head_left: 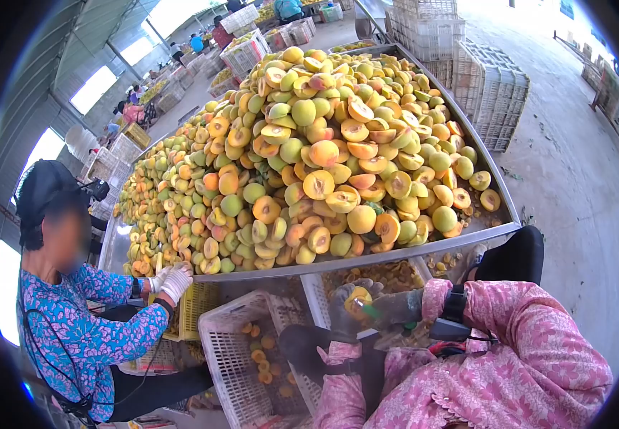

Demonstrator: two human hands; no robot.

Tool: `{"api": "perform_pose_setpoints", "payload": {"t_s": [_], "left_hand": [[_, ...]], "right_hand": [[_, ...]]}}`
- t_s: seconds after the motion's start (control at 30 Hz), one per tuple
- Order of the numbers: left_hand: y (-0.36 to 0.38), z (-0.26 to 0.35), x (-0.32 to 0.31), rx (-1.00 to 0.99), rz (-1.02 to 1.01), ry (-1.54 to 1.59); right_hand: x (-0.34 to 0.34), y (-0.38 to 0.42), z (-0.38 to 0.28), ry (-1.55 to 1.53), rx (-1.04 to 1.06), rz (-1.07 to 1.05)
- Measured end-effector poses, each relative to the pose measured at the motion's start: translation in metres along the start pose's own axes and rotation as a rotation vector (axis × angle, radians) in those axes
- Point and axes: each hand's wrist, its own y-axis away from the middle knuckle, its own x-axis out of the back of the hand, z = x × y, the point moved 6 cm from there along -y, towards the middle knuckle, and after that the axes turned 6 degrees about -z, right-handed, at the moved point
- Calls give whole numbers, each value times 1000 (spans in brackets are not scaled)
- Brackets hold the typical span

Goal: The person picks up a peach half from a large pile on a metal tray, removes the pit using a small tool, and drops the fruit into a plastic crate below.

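At five o'clock, my left hand [344, 312] clasps a yellow fruit [359, 297], seemingly steadied for my right hand [399, 308], closed around a green item [371, 312]; the fruit-heaped surface [395, 254], toward twelve, seems placed for reach.

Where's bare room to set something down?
Best: concrete floor, right of the metal table and stacked crates. Small bare strip at the table's near-left corner, beside the fruit pile. Crowded: mid-table, and below the front edge, around the white crate.
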Motion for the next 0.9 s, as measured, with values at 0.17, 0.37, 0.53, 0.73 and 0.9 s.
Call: {"api": "perform_pose_setpoints", "payload": {"t_s": [0.17, 0.37, 0.53, 0.73, 0.9], "left_hand": [[0, 0, -6, 33, 59, -46], [0, -17, 19, 194, 79, -163], [-5, -27, 26, 186, 178, -110], [-11, -28, 23, -35, 145, 118], [-11, -27, 47, -160, 168, 179]], "right_hand": [[-11, 13, -12, -354, 83, 92], [-2, -21, 30, 921, 81, 285], [-6, 7, -8, 977, 141, 207], [-4, 3, 12, 235, 241, 101], [-13, 47, -29, -544, 249, 235]]}}
